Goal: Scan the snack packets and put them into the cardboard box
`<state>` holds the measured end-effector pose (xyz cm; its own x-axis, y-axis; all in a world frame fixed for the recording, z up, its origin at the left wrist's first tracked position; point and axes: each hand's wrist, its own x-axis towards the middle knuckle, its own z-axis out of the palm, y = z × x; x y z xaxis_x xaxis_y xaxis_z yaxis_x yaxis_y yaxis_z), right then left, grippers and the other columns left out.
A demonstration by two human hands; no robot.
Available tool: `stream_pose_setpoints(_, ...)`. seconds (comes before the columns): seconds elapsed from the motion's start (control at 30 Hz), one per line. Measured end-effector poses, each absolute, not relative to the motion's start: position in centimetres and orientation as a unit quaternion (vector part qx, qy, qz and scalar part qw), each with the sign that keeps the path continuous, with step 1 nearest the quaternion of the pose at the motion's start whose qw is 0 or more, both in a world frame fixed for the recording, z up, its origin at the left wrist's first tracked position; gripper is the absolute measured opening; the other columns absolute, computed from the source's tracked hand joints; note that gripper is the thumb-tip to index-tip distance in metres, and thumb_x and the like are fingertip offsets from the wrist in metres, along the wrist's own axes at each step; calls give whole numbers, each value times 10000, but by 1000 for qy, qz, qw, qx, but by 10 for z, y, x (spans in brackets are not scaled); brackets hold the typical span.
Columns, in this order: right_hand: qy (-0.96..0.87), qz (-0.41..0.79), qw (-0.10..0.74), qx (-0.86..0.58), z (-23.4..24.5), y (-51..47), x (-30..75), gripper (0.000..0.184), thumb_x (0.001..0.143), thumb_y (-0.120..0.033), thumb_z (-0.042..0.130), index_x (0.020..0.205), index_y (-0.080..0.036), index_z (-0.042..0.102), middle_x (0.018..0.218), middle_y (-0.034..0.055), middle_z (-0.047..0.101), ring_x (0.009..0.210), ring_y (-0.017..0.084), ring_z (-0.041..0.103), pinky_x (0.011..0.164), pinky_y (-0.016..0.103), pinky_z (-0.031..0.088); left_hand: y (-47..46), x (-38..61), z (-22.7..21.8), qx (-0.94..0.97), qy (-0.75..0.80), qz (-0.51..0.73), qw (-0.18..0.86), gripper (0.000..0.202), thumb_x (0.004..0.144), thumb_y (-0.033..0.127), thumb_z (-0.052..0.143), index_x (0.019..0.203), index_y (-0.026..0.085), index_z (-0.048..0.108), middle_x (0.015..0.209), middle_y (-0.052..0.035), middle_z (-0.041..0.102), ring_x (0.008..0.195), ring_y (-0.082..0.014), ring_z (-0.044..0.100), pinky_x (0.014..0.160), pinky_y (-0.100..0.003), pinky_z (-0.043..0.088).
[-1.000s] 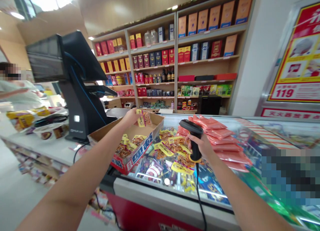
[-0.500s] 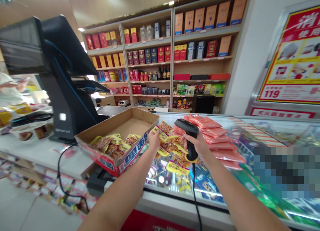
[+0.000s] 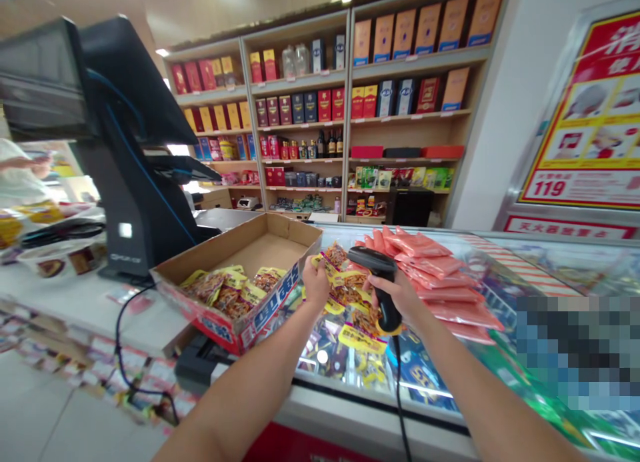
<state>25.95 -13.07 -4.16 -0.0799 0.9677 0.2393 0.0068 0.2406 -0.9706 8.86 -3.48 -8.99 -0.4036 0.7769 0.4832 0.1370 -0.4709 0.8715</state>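
My left hand [image 3: 317,285] pinches a small yellow snack packet [image 3: 332,260] and lifts it off a pile of the same packets [image 3: 356,322] lying on the glass freezer lid [image 3: 540,275]. My right hand [image 3: 400,295] grips a black barcode scanner [image 3: 379,275] by its handle, head pointed at the held packet, its cable trailing down toward me. Left of my hands stands an open cardboard box [image 3: 240,262] with several snack packets [image 3: 227,292] in its near end.
A stack of pink packets [image 3: 440,282] lies right of the scanner. A black till screen on its stand [image 3: 130,162] rises on the white counter [image 3: 85,302] at left. Shelves of boxed goods [image 3: 350,115] fill the back wall. Another person [image 3: 20,175] stands at the far left.
My left hand left the box, crossed right to the pile and now holds a packet up in front of the scanner. The camera view swung left slightly.
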Motion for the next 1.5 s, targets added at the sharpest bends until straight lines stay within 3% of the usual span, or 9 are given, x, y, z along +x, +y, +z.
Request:
stream_pose_setpoints(0.4,-579,444,541,-419,-40,-130,261,286,706,-440,673,634,-165,642,435,25,603,374,140,536,424,258,420,-34,87,-90,505,457,698,219,96,834,170,537,750,212,524,699,7,573,697,-180,537,683,-275,397)
stream_pose_setpoints(0.7,-572,443,547,-421,-41,-129,262,306,684,-455,697,639,-154,664,445,31,608,381,141,541,424,252,410,-25,86,-95,512,453,691,235,94,840,156,522,908,201,569,825,-28,652,811,-198,628,807,-318,488)
stream_pose_setpoints(0.87,-579,431,546,-425,-41,-128,263,318,702,-474,684,654,-160,674,436,34,607,380,149,541,427,262,407,-25,88,-98,568,488,612,255,409,777,104,611,1182,148,567,1148,-145,679,1085,-263,652,993,-402,479)
stream_pose_setpoints(1.03,-578,417,560,-422,-39,-126,264,322,710,-480,682,642,-165,669,431,34,607,369,143,530,416,261,393,-46,84,-76,639,508,568,99,569,724,47,642,1282,134,567,1524,-200,408,1413,-299,405,1146,-406,356)
stream_pose_setpoints(1.1,-574,418,567,-419,-39,-126,264,327,703,-479,686,624,-163,665,423,38,602,365,143,524,415,265,395,-50,73,-54,696,493,516,72,429,716,73,671,1136,158,663,1396,-181,555,1305,-303,529,1091,-399,417)
stream_pose_setpoints(1.17,-570,416,573,-416,-38,-127,263,325,696,-473,695,614,-159,665,422,40,599,365,146,525,419,271,404,-44,53,-26,750,493,433,86,229,658,108,742,874,182,720,1037,-137,723,1045,-309,676,969,-395,502)
stream_pose_setpoints(1.27,-561,419,591,-401,-37,-128,262,304,680,-455,711,620,-163,656,453,33,612,371,149,533,412,274,405,-23,13,13,762,555,324,78,225,547,143,809,499,205,598,580,-68,628,769,-321,697,829,-406,534)
stream_pose_setpoints(1.37,-544,428,609,-388,-37,-127,262,300,680,-463,711,631,-175,641,452,24,605,358,148,516,383,273,388,-4,-28,28,724,629,282,35,416,464,135,819,348,225,430,448,-48,517,787,-353,688,840,-419,517)
stream_pose_setpoints(1.5,-538,419,622,-385,-37,-125,264,322,690,-477,711,631,-167,649,422,26,590,359,142,508,387,263,392,5,-64,7,701,690,161,83,404,392,195,856,350,219,455,424,-65,535,707,-336,677,737,-403,529)
